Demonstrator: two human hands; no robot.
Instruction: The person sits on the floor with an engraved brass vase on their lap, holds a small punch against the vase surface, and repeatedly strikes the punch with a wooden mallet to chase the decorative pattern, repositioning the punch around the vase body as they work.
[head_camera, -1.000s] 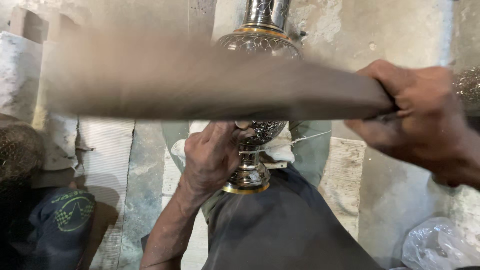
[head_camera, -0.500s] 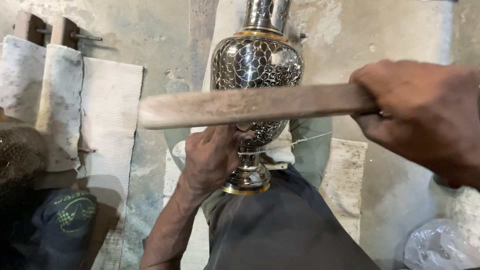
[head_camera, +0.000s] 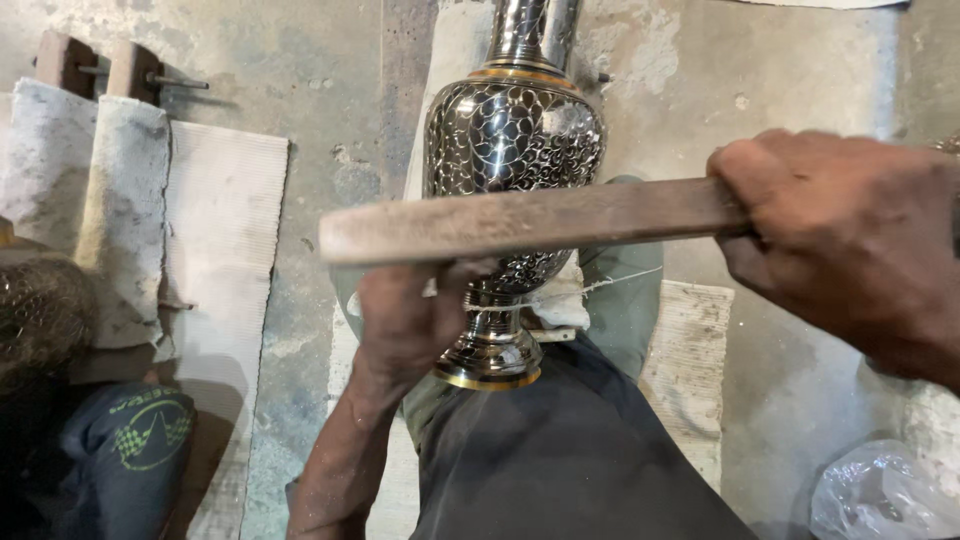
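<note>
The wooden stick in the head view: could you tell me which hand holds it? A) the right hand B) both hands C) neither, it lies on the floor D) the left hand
A: the right hand grips one end of the stick, which crosses in front of the vase, while the left hand is at the vase's narrow stem below.

The stained concrete floor (head_camera: 320, 120) carries a pale corrugated sheet (head_camera: 225, 220), wooden blocks (head_camera: 95, 65) and a crumpled plastic bag (head_camera: 880, 495).
</note>
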